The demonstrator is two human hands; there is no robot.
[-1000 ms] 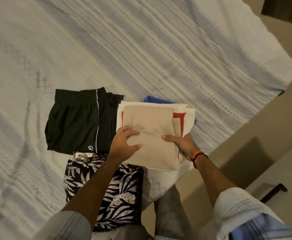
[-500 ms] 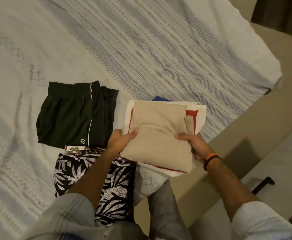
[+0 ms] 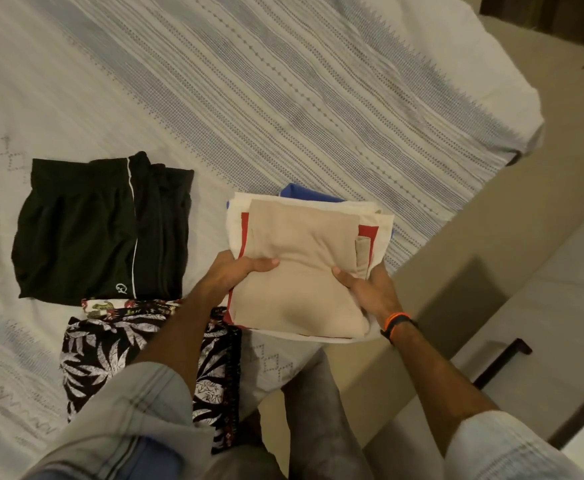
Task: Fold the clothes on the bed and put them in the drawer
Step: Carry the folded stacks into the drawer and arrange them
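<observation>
Bare bedspread lies open beyond black shorts and leaf-print garment.

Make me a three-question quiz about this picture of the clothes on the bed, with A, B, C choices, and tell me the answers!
1. Where do the black shorts lie?
A. on the bed
B. on the floor
C. in a drawer

2. What colour is the top piece of the stack?
A. green
B. beige
C. purple

3. What are the hands doing?
A. both hang idle
B. one grips
C. both grip the stack

Answers: 1 A, the shorts rest flat on the striped bedspread. 2 B, beige cloth covers the white, red and blue layers. 3 C, the left hand and right hand clasp opposite sides.
</observation>
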